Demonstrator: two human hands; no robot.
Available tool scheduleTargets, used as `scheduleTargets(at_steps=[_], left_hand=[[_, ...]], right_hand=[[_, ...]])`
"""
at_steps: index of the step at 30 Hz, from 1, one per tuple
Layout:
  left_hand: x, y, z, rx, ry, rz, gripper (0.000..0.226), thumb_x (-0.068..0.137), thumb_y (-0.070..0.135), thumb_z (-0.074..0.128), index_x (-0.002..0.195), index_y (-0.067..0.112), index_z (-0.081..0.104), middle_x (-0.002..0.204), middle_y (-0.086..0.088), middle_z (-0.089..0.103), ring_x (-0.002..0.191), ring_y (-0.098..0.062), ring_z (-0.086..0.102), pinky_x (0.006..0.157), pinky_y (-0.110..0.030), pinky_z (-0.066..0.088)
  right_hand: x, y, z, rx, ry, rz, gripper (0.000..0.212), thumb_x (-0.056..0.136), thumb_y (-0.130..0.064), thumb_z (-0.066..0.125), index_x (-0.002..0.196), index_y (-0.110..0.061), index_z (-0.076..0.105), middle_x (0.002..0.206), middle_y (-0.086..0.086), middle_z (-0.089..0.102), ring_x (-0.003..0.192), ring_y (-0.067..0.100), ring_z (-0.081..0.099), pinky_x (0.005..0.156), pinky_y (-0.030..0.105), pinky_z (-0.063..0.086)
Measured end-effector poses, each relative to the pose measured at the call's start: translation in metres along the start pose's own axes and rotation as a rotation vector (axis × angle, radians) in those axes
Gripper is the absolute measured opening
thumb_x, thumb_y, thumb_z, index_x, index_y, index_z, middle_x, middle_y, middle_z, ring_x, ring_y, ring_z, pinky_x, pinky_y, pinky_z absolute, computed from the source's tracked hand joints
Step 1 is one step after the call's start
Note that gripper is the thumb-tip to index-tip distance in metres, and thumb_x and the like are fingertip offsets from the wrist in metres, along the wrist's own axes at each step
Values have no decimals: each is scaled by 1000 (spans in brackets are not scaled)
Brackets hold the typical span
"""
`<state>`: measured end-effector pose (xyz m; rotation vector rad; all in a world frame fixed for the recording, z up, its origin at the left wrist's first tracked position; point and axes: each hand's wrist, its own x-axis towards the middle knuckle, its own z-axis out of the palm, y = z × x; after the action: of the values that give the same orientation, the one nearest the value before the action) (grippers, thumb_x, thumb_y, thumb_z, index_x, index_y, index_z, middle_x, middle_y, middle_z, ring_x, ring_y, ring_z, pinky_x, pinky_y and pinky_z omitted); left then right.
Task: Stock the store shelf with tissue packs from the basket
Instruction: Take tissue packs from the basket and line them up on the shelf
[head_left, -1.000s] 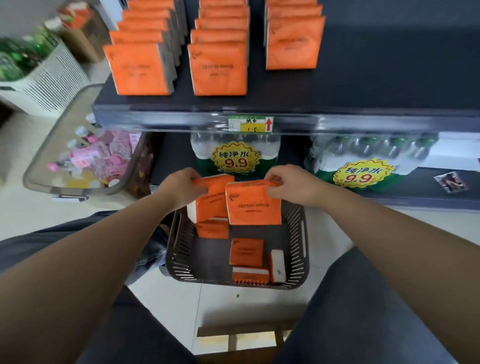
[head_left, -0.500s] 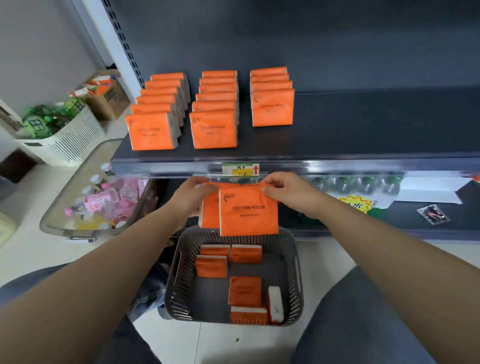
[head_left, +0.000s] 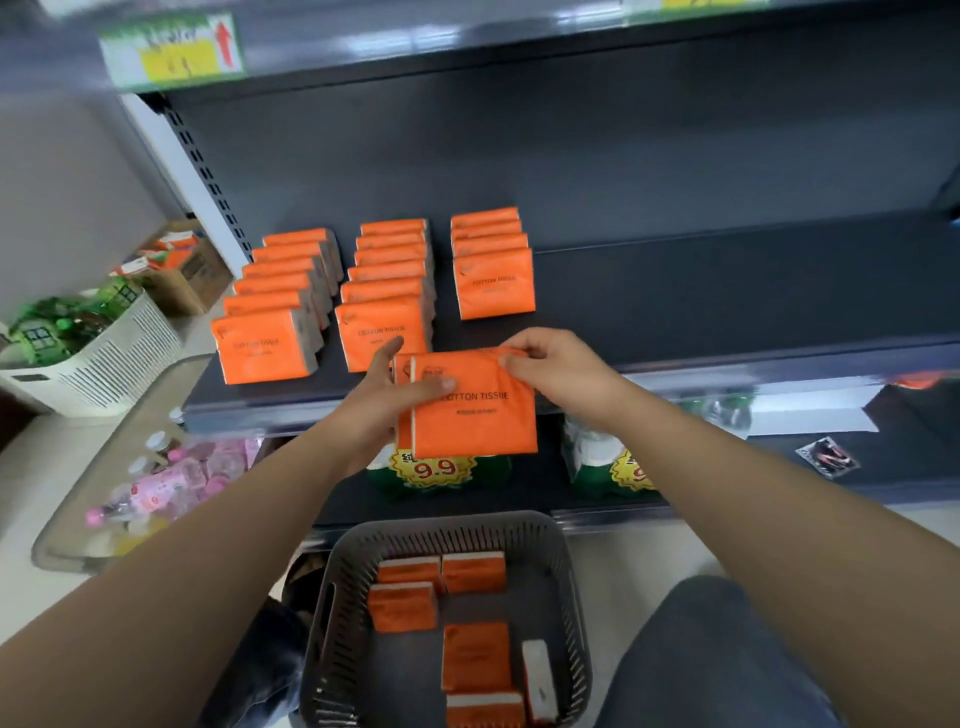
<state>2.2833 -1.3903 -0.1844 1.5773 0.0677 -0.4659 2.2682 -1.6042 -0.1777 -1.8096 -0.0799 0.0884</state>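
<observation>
since half a second ago the left hand (head_left: 382, 402) and right hand (head_left: 558, 374) have raised two packs (head_left: 472, 415) from over the basket (head_left: 447, 522) to the shelf (head_left: 727, 312) edge. thumbs and fingers (head_left: 519, 366) pinch them together, upright and face forward, probably to stand them before the short third row (head_left: 493, 270). more packs lie in the basket.

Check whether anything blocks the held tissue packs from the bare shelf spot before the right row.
Nothing visible does. The left hand and right hand hold the tissue packs just before the shelf edge, and the strip ahead of the right row is bare.
</observation>
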Motion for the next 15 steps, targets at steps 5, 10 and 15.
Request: scheduleTargets(at_steps=[5, 10, 15], left_hand=[[14, 14, 10, -24, 39, 66, 111, 53, 36, 85, 145, 42, 24, 124, 5, 56, 102, -19, 66, 68, -36, 56], [31, 30, 23, -63, 70, 116, 108, 51, 33, 85, 141, 38, 27, 121, 1, 58, 101, -23, 66, 68, -38, 56], [52, 39, 35, -66, 70, 144, 80, 56, 29, 86, 127, 18, 50, 115, -6, 67, 99, -24, 69, 69, -38, 58]], right_hand=[[9, -4, -12, -14, 102, -24, 18, 92, -23, 60, 109, -17, 59, 107, 7, 60, 94, 16, 59, 87, 32, 48], [16, 1, -27, 135, 117, 64, 36, 91, -37, 59, 121, -18, 52, 118, 0, 59, 105, 14, 60, 88, 28, 50], [27, 12, -40, 288, -24, 145, 26, 93, -39, 55, 114, -25, 55, 115, -3, 65, 105, 12, 63, 94, 35, 51]])
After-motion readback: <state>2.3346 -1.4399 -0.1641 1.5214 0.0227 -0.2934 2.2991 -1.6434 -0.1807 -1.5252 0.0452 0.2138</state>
